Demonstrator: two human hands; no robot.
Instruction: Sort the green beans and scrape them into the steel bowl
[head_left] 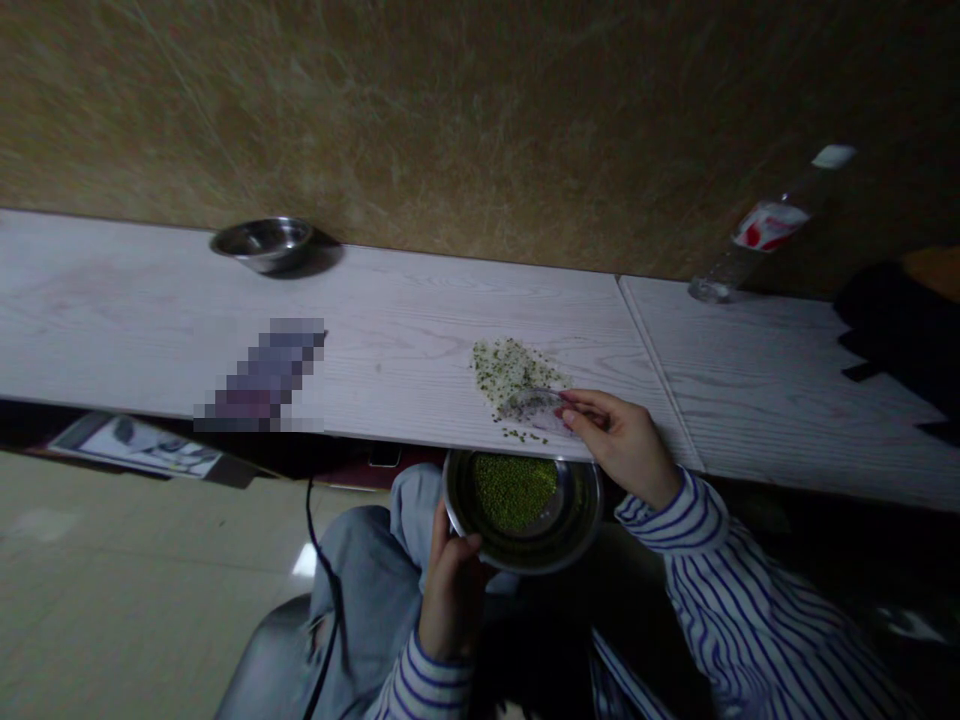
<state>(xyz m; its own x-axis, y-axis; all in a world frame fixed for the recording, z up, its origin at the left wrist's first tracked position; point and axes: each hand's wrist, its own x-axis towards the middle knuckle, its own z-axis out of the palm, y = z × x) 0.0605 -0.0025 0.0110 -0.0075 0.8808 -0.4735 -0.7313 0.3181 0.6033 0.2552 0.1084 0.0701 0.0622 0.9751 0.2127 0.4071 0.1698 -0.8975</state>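
My left hand (455,590) grips the rim of a steel bowl (581,520), which sits just below the table's front edge. Green mung beans (517,490) cover part of the bowl's bottom. My right hand (626,445) pinches a clear, curved plastic piece (534,405), shaped like a scoop or shallow cup; its exact kind is unclear. That piece rests low at the near side of a loose pile (506,370) of white grains mixed with green beans on the table. A few beans lie scattered between the pile and the edge, above the bowl.
On the white wood-grain table (405,330), a second steel bowl (266,245) stands at the back left. A blurred-out flat object (262,375) lies in front of it. At the right stands a clear bottle (772,225) near dark fabric (900,330). A black cable (326,560) hangs below the edge.
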